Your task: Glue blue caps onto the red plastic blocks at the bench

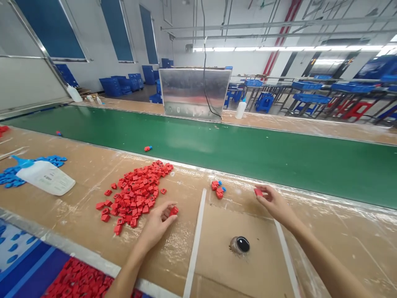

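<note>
My left hand [158, 223] rests on the cardboard-covered bench, fingers pinched on a small red plastic piece [174, 211] at the right edge of a heap of red pieces [136, 192]. My right hand [273, 203] reaches forward near the conveyor's edge, its fingertips closed on another red piece [258, 192]. Between the hands lies a small cluster of red-and-blue assembled pieces [218, 189].
A green conveyor belt [248, 151] runs across behind the bench, carrying one red-blue piece [148, 148]. A white squeeze bottle [45, 176] lies on blue pieces at left. A round black hole [242, 244] sits in the bench. Bins of red pieces [77, 281] are below.
</note>
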